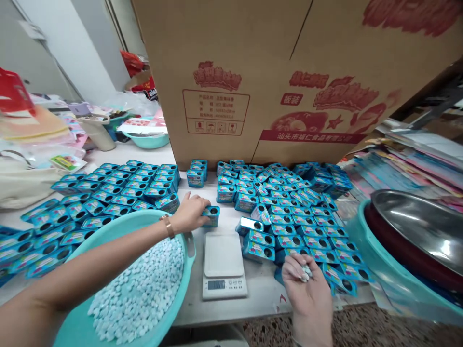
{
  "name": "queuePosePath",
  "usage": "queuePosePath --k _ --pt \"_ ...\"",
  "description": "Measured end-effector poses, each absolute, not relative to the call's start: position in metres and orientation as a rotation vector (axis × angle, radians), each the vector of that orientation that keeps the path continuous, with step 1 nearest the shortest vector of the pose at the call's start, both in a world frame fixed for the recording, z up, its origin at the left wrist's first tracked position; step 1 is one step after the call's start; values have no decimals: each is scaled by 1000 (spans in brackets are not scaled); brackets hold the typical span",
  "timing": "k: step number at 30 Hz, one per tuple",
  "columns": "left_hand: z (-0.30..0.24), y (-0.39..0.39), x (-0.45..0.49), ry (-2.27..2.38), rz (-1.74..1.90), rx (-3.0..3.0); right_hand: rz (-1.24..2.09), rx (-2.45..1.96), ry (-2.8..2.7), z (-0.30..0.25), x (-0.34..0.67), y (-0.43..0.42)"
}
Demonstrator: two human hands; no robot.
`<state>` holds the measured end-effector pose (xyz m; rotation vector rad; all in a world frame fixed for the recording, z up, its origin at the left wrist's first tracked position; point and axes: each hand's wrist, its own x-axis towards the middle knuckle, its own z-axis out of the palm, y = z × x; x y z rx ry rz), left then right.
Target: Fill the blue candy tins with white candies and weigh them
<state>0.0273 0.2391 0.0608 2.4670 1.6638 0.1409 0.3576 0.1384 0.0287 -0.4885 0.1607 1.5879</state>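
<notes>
My left hand (pixel 190 213) reaches over the teal basin (pixel 90 332) and is closed on one small blue tin (pixel 211 215) standing on the table just beyond the white digital scale (pixel 223 265). The scale's platform is bare. My right hand (pixel 307 289) hovers at the table's front edge, right of the scale, fingers curled round a few white tablets (pixel 306 273). The basin holds a heap of white tablets (pixel 141 289). Rows of blue tins (pixel 119 193) lie to the left, and a looser heap of tins (pixel 296 212) lies to the right.
A big brown cardboard box (pixel 275 72) stands behind the tins. At the right a steel bowl (pixel 415 226) rests in another teal basin (pixel 376 270), with printed sheets (pixel 405 164) behind. Cups, bags and a small teal bowl (pixel 148 140) crowd the back left.
</notes>
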Motion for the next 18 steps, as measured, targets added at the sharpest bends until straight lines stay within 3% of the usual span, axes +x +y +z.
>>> queuePosePath --k 9,18 --pt "53 335 -24 2103 163 2358 1579 -514 173 22 360 142" --pt "81 291 -82 2165 -213 2237 1590 -548 171 25 343 139"
